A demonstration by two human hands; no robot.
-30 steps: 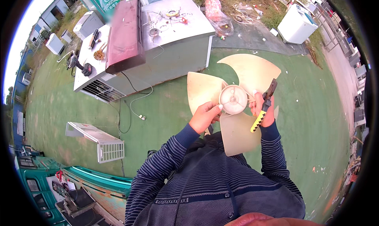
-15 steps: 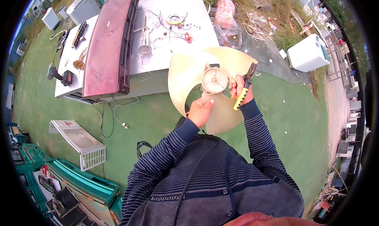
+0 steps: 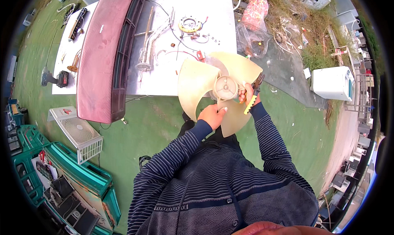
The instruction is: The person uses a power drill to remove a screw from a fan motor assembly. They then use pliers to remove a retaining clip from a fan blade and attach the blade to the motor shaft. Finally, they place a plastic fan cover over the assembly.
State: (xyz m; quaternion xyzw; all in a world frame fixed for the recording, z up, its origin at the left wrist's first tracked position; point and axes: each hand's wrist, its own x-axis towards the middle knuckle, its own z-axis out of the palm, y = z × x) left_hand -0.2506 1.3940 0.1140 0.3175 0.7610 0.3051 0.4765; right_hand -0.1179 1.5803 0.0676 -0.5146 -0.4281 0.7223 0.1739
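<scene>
A beige three-bladed fan wheel [image 3: 197, 77] with a round hub hangs in front of me, just off the table's near edge. My left hand [image 3: 211, 117] is closed at the edge of its lower blade, thumb on the front; the other fingertips are hidden. At the hub's right side is my right hand [image 3: 248, 94], its fingers curled round pliers [image 3: 252, 104] with black jaws and yellow-and-dark handles. The jaws point up, in front of the right blade. Whether the right fingers also grip the fan cannot be seen.
On the white table [image 3: 164, 81] lie a long maroon panel [image 3: 100, 54], a yellow ring-shaped part [image 3: 190, 25], a metal rod assembly [image 3: 144, 58], wires and a cordless drill [image 3: 55, 77]. A white grille panel [image 3: 80, 130] and green cart [image 3: 78, 169] are left; a white box [image 3: 332, 83] is right.
The table and its parts now appear nearer and larger. My left hand has shifted slightly down from the hub along the fan. The pliers stay in my right hand.
</scene>
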